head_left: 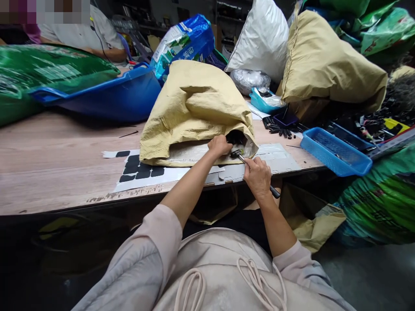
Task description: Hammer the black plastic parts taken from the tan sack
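A tan woven-lined sack point(197, 103) lies on the table with its mouth towards me, and black items show inside. At that mouth my left hand point(220, 145) is closed; its fingertips are hidden, so I cannot tell what they hold. My right hand point(258, 176) is wrapped round a small hammer point(275, 191) with a metal shaft and a dark grip. The hammer's dark head, with a yellowish end, is at the sack's opening, just right of my left hand. Under the sack lies a white sheet point(177, 172) with black rounded-square stickers point(142, 168).
A blue basin point(106, 103) stands at left beside a green bag point(48, 73). To the right are a blue basket point(335, 151), loose black parts point(282, 129) and another tan sack point(333, 60). The table's front edge is close to me. Across the table sits a person point(81, 32).
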`<state>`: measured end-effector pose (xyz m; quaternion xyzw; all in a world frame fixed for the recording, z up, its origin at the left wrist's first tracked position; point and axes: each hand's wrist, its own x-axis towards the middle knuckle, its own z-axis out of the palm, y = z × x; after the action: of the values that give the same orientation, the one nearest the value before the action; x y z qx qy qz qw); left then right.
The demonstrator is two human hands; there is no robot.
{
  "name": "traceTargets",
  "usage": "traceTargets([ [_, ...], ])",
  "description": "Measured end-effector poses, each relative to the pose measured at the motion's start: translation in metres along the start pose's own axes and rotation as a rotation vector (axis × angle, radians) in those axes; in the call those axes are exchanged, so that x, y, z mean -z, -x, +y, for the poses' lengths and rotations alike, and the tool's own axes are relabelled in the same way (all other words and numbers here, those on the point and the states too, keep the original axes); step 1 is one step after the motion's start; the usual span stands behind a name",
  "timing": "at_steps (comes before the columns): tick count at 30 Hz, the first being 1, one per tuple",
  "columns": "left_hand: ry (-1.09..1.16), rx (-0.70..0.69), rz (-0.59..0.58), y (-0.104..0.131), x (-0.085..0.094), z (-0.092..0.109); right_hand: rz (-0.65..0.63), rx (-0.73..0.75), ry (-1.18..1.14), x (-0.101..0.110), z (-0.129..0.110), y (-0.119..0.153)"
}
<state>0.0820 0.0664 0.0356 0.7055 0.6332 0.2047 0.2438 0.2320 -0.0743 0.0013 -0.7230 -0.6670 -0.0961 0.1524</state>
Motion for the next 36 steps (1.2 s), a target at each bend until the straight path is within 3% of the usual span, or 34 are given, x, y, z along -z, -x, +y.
traceTargets([
  [3,-0.121,-0.096,-0.031,0.020,0.026,-0.025,-0.014,-0.017,-0.006,0.001,-0.003,0.001],
  [6,0.002,-0.296,0.016,0.053,0.041,-0.059,-0.025,-0.026,-0.013,0.003,-0.004,0.001],
  [9,0.097,-0.394,0.009,0.088,0.038,-0.088,-0.024,-0.026,-0.017,0.004,-0.004,0.001],
  [12,0.120,-0.417,0.014,0.111,0.024,-0.104,-0.017,-0.027,-0.010,0.003,-0.003,0.001],
  [17,0.170,-0.437,0.071,0.116,0.010,-0.111,0.002,-0.028,0.000,0.000,-0.002,0.000],
  [27,0.196,-0.410,0.074,0.114,0.006,-0.111,0.050,-0.032,-0.153,0.005,0.004,0.003],
  [31,0.205,-0.420,0.076,0.116,0.006,-0.111,0.097,0.104,-0.378,0.008,-0.004,0.022],
  [36,0.233,-0.426,0.098,0.117,0.006,-0.111,0.015,0.228,-0.510,0.009,-0.020,0.039],
])
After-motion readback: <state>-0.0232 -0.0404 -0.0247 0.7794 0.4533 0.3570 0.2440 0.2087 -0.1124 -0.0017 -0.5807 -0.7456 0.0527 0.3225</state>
